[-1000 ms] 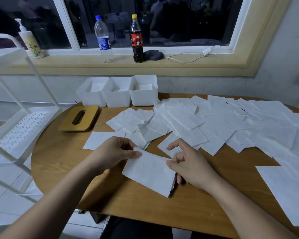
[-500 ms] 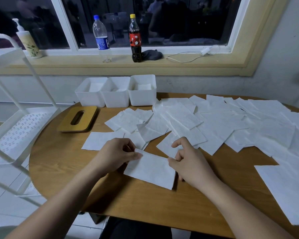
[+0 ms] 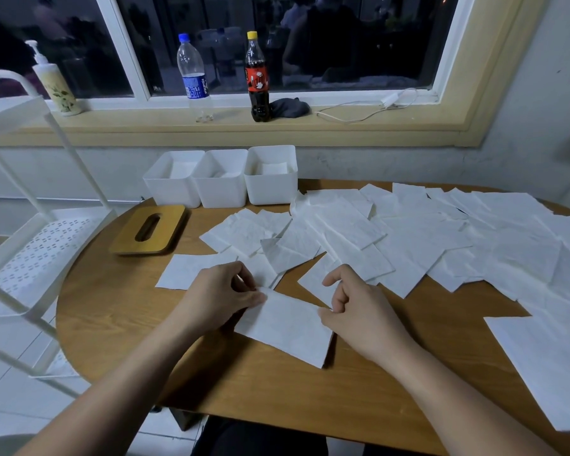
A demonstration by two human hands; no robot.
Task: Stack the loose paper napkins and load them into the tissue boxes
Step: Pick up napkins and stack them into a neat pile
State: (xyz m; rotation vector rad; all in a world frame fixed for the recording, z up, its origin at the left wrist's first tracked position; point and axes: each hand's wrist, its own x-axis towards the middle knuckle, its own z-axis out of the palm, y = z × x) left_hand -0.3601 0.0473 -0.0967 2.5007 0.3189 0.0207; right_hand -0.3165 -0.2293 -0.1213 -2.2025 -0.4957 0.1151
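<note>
A folded white napkin [image 3: 285,327] lies at the near middle of the round wooden table [image 3: 119,301]. My left hand [image 3: 219,296] pinches its upper left corner. My right hand [image 3: 359,311] pinches its right edge with thumb and fingers. Several loose white napkins [image 3: 408,238] are spread over the middle and right of the table. Three open white tissue boxes [image 3: 222,177] stand in a row at the far edge, each with some white paper inside. A wooden slotted lid [image 3: 148,228] rests to the left in front of them.
A white metal trolley [image 3: 23,245] stands left of the table. On the window sill are a pump bottle [image 3: 56,83], a clear water bottle [image 3: 195,80], a cola bottle [image 3: 257,77], a dark cloth and a white cable. A large napkin [image 3: 547,363] overhangs the near right.
The napkin between my hands has been straightened and sits flatter and slightly further from me. Both hands keep their grip on its ends.
</note>
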